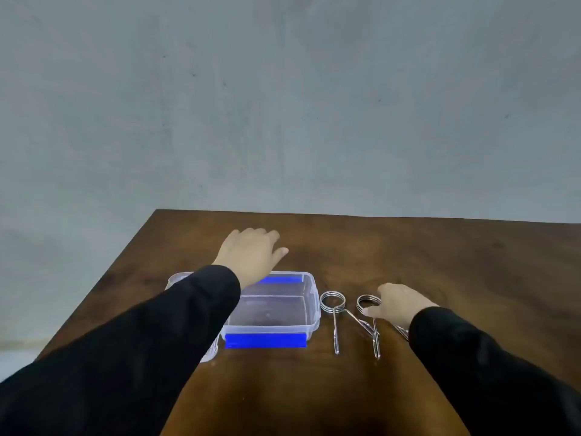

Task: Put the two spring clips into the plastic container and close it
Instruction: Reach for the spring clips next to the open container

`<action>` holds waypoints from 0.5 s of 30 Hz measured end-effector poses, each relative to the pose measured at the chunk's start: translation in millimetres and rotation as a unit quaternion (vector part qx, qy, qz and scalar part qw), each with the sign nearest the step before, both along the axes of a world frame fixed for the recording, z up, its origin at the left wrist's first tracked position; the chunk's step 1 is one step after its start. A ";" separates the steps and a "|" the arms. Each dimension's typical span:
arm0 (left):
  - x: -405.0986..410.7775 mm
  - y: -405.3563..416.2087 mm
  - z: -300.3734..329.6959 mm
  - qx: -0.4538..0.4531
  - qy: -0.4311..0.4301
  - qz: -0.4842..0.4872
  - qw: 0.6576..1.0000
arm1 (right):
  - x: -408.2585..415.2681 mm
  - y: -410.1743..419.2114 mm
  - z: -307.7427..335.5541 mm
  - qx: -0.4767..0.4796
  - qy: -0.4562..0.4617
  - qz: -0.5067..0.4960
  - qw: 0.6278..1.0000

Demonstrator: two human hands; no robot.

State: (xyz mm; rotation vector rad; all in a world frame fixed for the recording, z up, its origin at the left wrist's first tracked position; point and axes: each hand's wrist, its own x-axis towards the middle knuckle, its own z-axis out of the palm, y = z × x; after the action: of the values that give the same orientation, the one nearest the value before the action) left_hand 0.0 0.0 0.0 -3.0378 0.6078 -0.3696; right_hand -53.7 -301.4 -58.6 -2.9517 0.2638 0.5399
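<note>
A clear plastic container point(311, 313) with blue latches stands uncovered and empty on the brown table point(424, 253). Its clear lid point(176, 278) lies to its left, mostly hidden under my left sleeve. My left hand point(251, 253) hovers palm down just past the container's far edge, fingers apart and holding nothing. Two metal spring clips lie right of the container. The left spring clip point(332, 302) lies free. My right hand point(401, 302) is on the right spring clip point(366, 299), thumb and fingers closed around its coil; the clip still lies on the table.
The table's far edge and left edge drop off to a grey floor or wall point(283, 105). Bare wood extends to the right of the clips and in front of the container.
</note>
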 end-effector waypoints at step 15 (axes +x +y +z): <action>-4.2 50.5 -54.2 -0.145 0.022 0.085 0.986 | 1.2 5.3 -17.1 0.005 -0.031 -0.081 0.996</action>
State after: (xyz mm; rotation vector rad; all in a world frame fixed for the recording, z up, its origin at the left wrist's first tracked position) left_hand -4.2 50.5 -54.2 -3.3511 0.3157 -0.4200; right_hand -52.5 -296.1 -75.7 -2.8971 0.4881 0.4264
